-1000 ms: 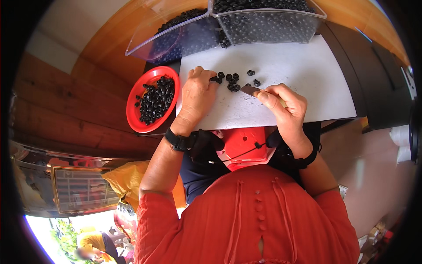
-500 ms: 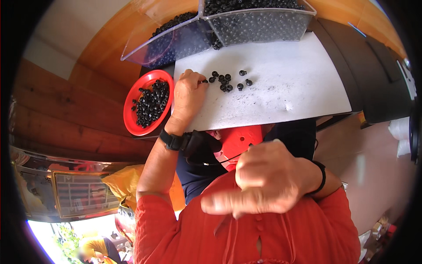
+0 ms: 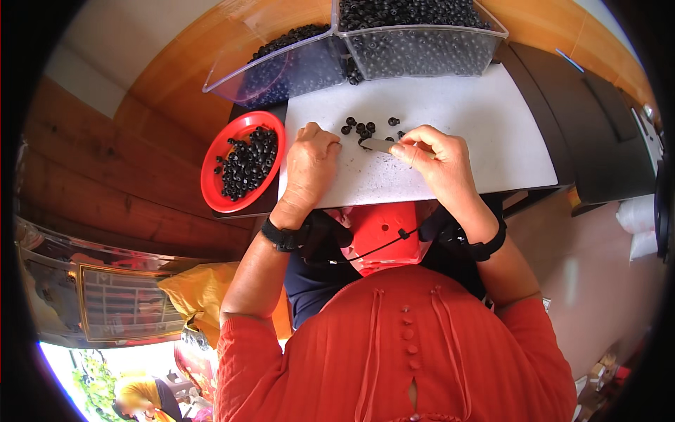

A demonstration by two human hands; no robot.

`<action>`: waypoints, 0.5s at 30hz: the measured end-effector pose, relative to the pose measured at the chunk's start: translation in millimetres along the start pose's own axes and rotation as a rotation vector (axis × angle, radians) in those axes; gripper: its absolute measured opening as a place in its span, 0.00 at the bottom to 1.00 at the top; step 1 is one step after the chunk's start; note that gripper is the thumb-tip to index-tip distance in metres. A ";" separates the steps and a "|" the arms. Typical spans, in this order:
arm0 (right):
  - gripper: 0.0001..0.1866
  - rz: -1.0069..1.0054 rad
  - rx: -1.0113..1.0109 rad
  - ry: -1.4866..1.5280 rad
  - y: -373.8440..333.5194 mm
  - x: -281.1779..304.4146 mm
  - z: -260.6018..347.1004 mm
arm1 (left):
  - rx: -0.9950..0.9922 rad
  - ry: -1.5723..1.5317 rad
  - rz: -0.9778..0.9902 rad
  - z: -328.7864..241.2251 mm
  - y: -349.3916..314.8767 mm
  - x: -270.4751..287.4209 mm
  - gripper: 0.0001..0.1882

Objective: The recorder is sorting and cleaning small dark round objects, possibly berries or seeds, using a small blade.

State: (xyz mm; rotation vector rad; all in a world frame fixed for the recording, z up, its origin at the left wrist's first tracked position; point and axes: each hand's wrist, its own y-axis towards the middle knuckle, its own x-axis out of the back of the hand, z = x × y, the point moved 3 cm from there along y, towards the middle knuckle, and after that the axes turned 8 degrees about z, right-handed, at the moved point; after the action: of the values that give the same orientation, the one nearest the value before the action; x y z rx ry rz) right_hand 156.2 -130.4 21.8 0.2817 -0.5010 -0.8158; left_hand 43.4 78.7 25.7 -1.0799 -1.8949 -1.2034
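My left hand rests at the left side of a white board, its fingers closed in a pinch. Whatever lies between those fingertips is hidden. My right hand grips a short flat metal blade, pointing left toward my left hand but apart from it. Several small round black parts with short necks lie just beyond the blade, and its tip overlaps one of them in view. Left of my left hand, a red dish holds a heap of similar black pieces.
Two clear plastic bins full of black parts stand at the board's far edge. Dark specks dot the board. A red perforated object shows below its near edge. Another person is at the lower left.
My right hand has moved from in front of my chest up over the board, bringing the blade into view. The black part at my left fingertips no longer shows.
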 end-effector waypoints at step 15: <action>0.11 -0.039 0.025 -0.093 -7.0 -4.3 -10.9 | -0.062 -0.266 0.051 -19.4 -11.2 11.9 0.11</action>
State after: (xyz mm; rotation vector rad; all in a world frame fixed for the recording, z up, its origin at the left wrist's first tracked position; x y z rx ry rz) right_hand 155.2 -131.2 8.2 0.2779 -0.5946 -0.8640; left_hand 29.7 61.7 38.5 -1.3712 -2.0240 -1.1420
